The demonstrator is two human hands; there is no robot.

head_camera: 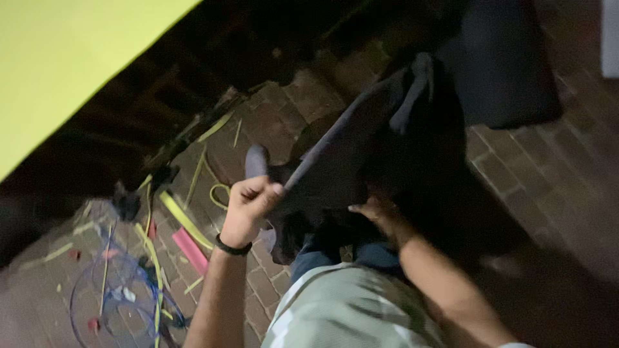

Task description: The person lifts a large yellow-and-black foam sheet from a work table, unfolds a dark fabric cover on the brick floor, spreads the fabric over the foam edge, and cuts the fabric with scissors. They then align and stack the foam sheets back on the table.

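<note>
Brick floor (pixel 548 174), dim, littered. Left hand (pixel 250 201): grip closed, pinching the edge of a dark cloth (pixel 361 161) and pulling it taut, seemingly to spread it. Right hand (pixel 377 211): pressed against the cloth's underside; grip hidden, cannot tell. Cloth hangs above the person's lap. Beyond: yellow strips (pixel 184 219), pink piece (pixel 190 250), blue wire hoop (pixel 109 296), yellow-green panel (pixel 64 58) upper left.

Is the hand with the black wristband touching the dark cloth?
Touching. The head view shows the left hand closed on an edge of the dark cloth.
</note>
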